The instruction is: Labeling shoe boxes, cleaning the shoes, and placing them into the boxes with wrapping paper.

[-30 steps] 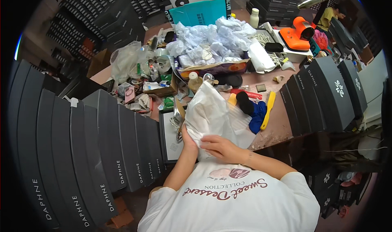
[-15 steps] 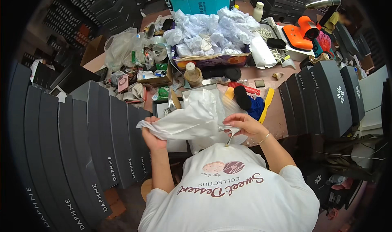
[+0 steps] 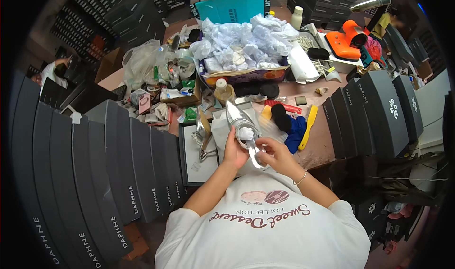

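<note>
Left hand (image 3: 234,151) had fingers wrapped round the silver shoe (image 3: 234,112); right hand (image 3: 277,156) sat half-curled at its strap end, grip unclear. Shoe was judged light, slick; best held midsole.

Bare forearms (image 3: 212,184) angle inward.
The left hand (image 3: 234,151) is cupped; the right hand (image 3: 279,156) is curled just beside it.

Honestly this pinkish worktable (image 3: 320,148) is hemmed in: tall stacks of dark boxes (image 3: 76,39) behind it to the left, more dark stacks (image 3: 322,8) behind it right, whitish cabinet (image 3: 432,119) beyond its right end.
</note>
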